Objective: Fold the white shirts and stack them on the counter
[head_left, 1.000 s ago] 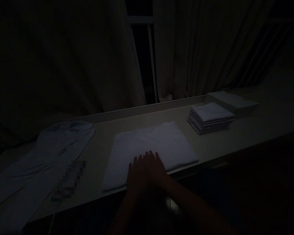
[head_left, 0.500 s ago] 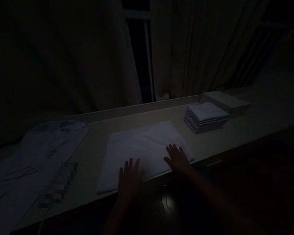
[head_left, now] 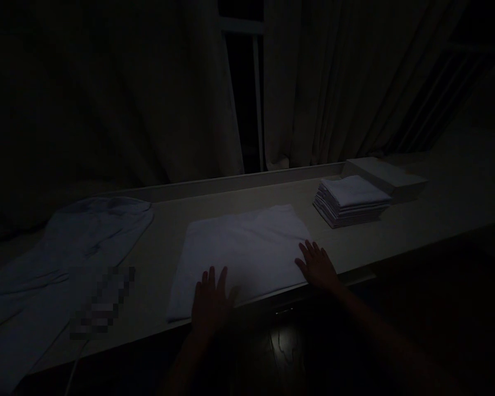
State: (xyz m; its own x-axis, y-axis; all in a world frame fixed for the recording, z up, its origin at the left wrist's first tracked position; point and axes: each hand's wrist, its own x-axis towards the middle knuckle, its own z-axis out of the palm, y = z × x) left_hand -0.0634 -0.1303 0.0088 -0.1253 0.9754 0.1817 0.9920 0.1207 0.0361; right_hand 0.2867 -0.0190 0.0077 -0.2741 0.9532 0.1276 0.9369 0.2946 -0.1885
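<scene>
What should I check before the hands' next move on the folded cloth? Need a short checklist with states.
1. Left hand flat, fingers spread, on the near edge of the folded white cloth: ok.
2. Right hand flat at the cloth's near right corner: ok.
3. Cloth lies flat on the counter, no big wrinkles visible: ok, though light is very dim.
4. Cloth's near edge runs close to the counter's front edge; whether it overhangs: cannot tell.
5. Stack of folded cloths stands apart to the right, not touching the cloth: ok.
6. Loose garment at left is apart from the cloth: ok.
</scene>
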